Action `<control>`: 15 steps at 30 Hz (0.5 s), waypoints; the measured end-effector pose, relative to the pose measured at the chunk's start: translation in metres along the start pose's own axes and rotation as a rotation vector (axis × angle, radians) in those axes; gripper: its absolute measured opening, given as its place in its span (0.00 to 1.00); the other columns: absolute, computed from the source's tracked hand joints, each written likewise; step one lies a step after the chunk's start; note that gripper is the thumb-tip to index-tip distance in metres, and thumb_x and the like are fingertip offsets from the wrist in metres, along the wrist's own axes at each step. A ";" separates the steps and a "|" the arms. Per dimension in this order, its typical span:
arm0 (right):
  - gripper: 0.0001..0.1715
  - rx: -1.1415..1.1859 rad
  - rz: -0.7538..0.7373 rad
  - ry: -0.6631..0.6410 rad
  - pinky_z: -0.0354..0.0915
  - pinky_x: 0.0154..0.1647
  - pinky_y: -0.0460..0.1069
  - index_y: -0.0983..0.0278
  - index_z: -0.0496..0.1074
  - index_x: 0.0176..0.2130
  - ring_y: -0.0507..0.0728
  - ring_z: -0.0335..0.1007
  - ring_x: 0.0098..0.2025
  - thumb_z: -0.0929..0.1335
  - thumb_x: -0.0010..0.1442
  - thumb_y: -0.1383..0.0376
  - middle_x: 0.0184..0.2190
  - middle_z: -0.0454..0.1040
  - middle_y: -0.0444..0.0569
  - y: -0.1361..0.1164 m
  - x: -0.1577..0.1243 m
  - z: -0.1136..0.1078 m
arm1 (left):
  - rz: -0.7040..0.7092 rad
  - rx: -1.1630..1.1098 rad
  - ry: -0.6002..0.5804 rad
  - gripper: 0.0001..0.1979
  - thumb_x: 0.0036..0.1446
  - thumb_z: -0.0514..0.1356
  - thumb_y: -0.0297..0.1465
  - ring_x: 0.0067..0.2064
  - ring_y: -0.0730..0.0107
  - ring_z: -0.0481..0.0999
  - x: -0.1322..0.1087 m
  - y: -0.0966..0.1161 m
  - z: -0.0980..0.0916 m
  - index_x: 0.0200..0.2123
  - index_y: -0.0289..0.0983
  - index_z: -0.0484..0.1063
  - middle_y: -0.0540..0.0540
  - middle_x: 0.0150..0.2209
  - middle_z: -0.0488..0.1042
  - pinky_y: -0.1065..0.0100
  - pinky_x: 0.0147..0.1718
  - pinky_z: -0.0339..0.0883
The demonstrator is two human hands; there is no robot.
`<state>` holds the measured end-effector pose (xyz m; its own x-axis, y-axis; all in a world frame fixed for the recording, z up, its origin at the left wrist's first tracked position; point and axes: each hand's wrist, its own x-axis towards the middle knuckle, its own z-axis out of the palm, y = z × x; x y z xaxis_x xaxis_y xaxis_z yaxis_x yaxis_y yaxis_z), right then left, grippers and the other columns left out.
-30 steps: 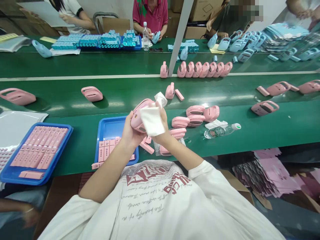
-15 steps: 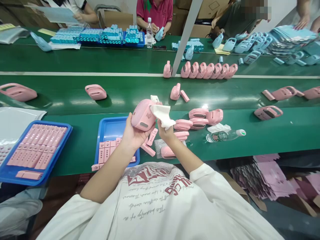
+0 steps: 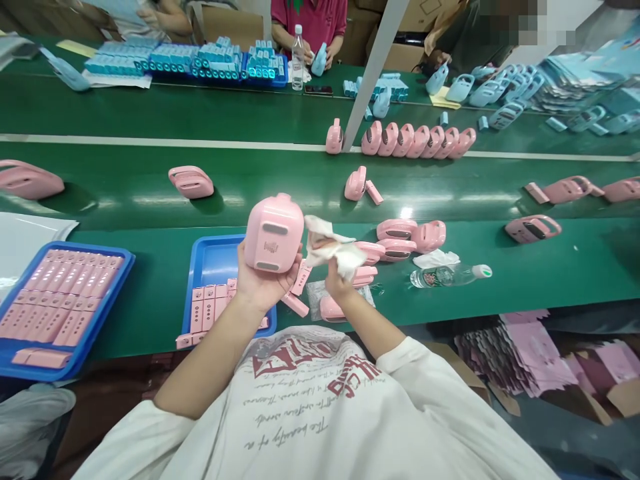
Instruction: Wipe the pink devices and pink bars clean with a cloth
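A rounded pink plastic device [image 3: 274,233] rests in my left hand [image 3: 263,287], its base turned up toward me, showing two grey pads and small print between them. My fingers wrap round its lower side. Just to the right, my right hand [image 3: 340,280] grips a crumpled white cloth [image 3: 333,248], which stands slightly apart from the device. Below and between the hands lie loose pink stick-shaped pieces [image 3: 296,304]. Beside my right wrist, several more pink devices [image 3: 397,230] sit on the green bench, one on a clear plastic bag [image 3: 316,298].
Blue trays [image 3: 107,313] [image 3: 200,257] with pink sticks stand at left. A lying bottle [image 3: 450,275] and tissue [image 3: 437,259] are at right. Pink devices [image 3: 191,182] dot the conveyor [image 3: 270,167]. A post [image 3: 373,77] rises ahead; co-workers sit opposite among blue parts [image 3: 220,61].
The pink device has turned so its base faces me and moved slightly left. My right hand with the cloth has drawn away from it, to the right and down.
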<state>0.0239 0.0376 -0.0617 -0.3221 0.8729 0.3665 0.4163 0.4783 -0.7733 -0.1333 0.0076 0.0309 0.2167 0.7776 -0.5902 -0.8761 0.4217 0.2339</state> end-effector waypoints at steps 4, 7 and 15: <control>0.27 -0.422 0.470 -0.417 0.69 0.46 0.52 0.67 0.72 0.45 0.63 0.75 0.47 0.55 0.66 0.53 0.42 0.78 0.59 0.016 0.015 -0.006 | -0.021 -0.051 -0.043 0.29 0.56 0.46 0.48 0.28 0.64 0.75 0.001 0.008 -0.012 0.47 0.30 0.69 0.36 0.34 0.75 0.68 0.22 0.71; 0.23 -0.576 0.617 -0.685 0.67 0.47 0.55 0.69 0.69 0.50 0.66 0.74 0.49 0.64 0.61 0.57 0.45 0.76 0.64 0.030 0.020 0.006 | 0.057 -0.010 0.002 0.29 0.54 0.50 0.50 0.29 0.61 0.76 0.008 0.017 -0.019 0.47 0.32 0.68 0.37 0.34 0.76 0.66 0.23 0.72; 0.30 -0.551 0.688 -0.943 0.66 0.49 0.57 0.66 0.64 0.57 0.68 0.71 0.53 0.63 0.60 0.54 0.51 0.73 0.63 0.057 0.030 0.048 | 0.309 0.174 0.231 0.17 0.56 0.58 0.35 0.34 0.63 0.79 0.035 0.041 -0.029 0.48 0.38 0.67 0.44 0.36 0.77 0.63 0.28 0.75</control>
<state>-0.0027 0.0863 -0.1194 -0.2812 0.6575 -0.6990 0.9565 0.1331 -0.2596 -0.1737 0.0387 -0.0026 -0.1645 0.7635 -0.6245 -0.7944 0.2728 0.5427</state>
